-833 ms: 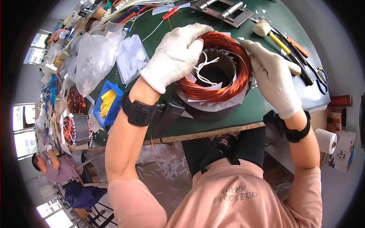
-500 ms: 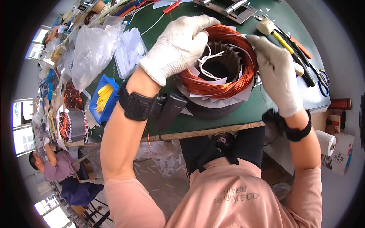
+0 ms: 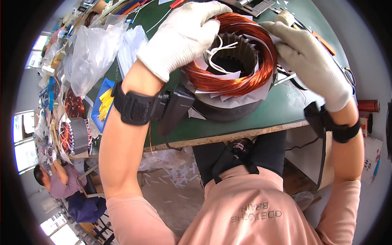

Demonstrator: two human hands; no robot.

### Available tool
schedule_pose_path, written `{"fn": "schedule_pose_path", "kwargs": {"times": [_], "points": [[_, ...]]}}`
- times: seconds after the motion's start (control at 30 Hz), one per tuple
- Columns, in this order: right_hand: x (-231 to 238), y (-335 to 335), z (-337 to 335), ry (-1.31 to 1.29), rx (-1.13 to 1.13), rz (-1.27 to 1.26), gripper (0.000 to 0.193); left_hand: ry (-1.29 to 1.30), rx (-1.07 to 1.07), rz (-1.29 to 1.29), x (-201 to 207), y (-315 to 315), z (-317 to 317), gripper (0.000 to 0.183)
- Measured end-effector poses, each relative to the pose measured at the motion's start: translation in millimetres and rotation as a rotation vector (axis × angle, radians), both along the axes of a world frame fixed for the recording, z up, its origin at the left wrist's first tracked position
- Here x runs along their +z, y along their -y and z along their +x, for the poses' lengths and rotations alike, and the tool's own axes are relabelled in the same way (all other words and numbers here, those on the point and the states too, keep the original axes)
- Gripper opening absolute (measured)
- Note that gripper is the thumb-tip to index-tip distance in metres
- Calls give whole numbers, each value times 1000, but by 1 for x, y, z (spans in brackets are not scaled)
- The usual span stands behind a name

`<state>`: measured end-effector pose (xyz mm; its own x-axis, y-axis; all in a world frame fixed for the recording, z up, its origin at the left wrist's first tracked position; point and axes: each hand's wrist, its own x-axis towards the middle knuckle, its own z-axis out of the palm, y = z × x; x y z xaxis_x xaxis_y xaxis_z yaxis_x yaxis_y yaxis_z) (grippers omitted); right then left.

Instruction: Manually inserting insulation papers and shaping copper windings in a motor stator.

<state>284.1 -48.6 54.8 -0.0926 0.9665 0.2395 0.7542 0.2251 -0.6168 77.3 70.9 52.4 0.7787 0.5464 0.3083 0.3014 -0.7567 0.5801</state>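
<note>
A motor stator [image 3: 228,109] stands upright on the green bench, with a thick ring of copper winding [image 3: 237,87] on top. White insulating paper [image 3: 255,94] sticks out under the ring. White lead sleeves [image 3: 218,61] curl inside the bore. My left hand [image 3: 183,38], in a white knit glove, grips the winding's upper left, with thumb and forefinger around it. My right hand [image 3: 308,57], gloved too, lies against the winding's right side with its fingers stretched out; its fingertips touch the upper right rim.
A mallet [image 3: 286,18] and an orange-handled tool [image 3: 324,43] lie past my right hand. At left are paper slips [image 3: 131,45], a clear plastic bag [image 3: 96,55] and a blue tray [image 3: 98,111] of yellow sleeves. Another stator [image 3: 76,135] sits beyond. A co-worker [image 3: 65,179] sits far left.
My right forearm has swung outward to the right, its fingers still at the winding. My left hand has shifted slightly left and up in the picture. The view has moved a little.
</note>
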Motion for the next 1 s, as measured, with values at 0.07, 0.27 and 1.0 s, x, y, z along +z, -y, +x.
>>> {"fn": "schedule_pose_path", "kwargs": {"times": [0.07,0.27,1.0], "points": [[12,-7,14,75,64,-31,29,139,11,309,-3,6,2,29],[27,-31,5,-46,-102,-255,37,-117,108,457,17,22,27,16],[29,-59,0,227,110,-245,36,19,242,154,5,17,19,8]]}}
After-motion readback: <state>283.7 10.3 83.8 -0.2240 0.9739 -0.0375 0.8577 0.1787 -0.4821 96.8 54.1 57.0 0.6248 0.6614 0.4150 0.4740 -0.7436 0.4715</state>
